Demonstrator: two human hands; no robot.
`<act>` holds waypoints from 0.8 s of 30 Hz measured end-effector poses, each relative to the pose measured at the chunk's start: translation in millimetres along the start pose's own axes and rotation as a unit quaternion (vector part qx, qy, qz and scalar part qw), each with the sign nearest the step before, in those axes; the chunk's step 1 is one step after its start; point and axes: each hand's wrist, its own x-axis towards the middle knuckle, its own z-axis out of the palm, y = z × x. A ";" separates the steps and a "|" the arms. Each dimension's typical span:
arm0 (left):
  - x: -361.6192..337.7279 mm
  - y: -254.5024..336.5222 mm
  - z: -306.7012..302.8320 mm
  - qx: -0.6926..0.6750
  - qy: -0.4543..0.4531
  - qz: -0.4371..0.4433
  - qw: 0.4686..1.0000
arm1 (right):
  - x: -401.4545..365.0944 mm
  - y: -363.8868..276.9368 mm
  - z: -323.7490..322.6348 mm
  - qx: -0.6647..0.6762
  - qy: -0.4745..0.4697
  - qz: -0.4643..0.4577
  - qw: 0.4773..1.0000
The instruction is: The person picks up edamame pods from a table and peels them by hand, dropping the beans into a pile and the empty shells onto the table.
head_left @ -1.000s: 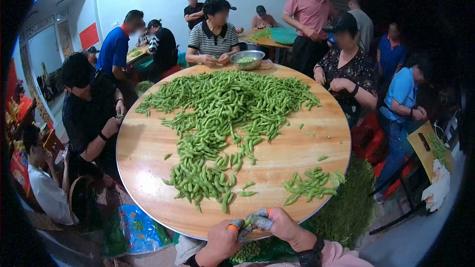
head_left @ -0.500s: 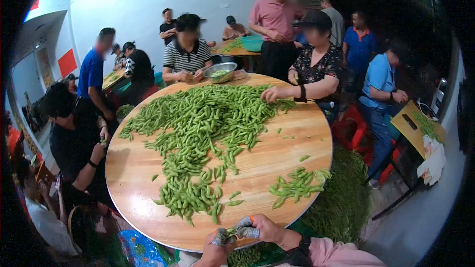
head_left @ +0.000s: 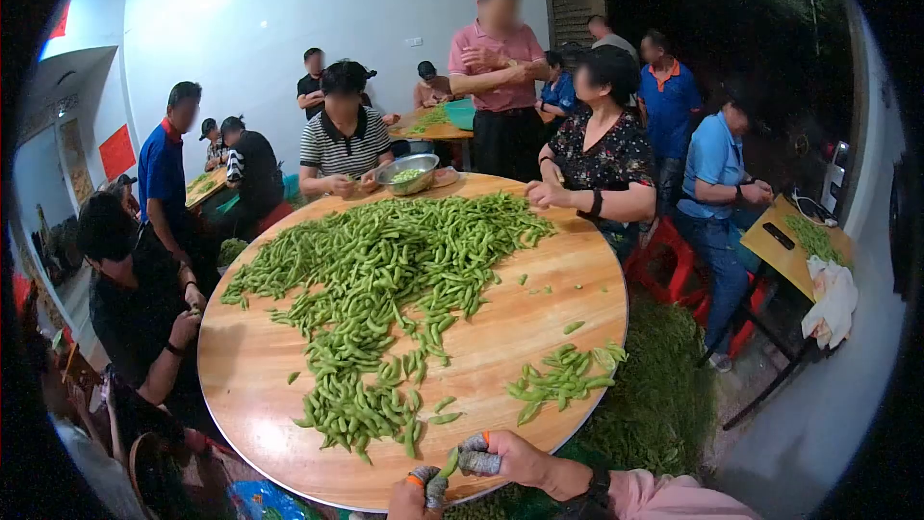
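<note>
At the near edge of the round wooden table [head_left: 539,337], a green soybean pod [head_left: 449,463] sits between my two hands. My left hand [head_left: 414,495], low in view, has its fingers closed on the pod's lower end. Grey wrapping with an orange band covers a digit on each hand. My right hand [head_left: 512,459] pinches the same pod from the right; its wrist wears a dark watch [head_left: 594,494] below a pink sleeve. A large pile of soybean pods [head_left: 385,250] spreads over the table beyond my hands. A smaller heap of pods [head_left: 563,377] lies near the right edge.
Across the table, a person in a striped shirt [head_left: 346,149] works beside a metal bowl [head_left: 408,174] of beans. A person in a floral top [head_left: 606,154] sits at right. Another in black [head_left: 144,303] sits at left. Red stools [head_left: 664,260] and heaped greenery [head_left: 664,376] flank the right side.
My hands have shifted slightly downward in view, and the pod between them now shows more clearly. The floral-topped person's hand has drawn back from the pile. The camera view has tilted up a little.
</note>
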 end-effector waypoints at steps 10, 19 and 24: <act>-12.5 -43.1 12.5 0.119 0.092 0.061 0.987 | 8.6 4.4 16.0 -0.001 -0.050 -0.006 0.999; 2.0 -14.9 12.2 -0.345 0.066 -0.282 0.893 | 15.1 13.9 10.6 -0.187 0.007 -0.123 0.975; 10.5 -9.9 10.2 -0.462 0.081 -0.376 0.799 | 15.6 -1.1 11.7 -0.377 -0.007 -0.219 0.900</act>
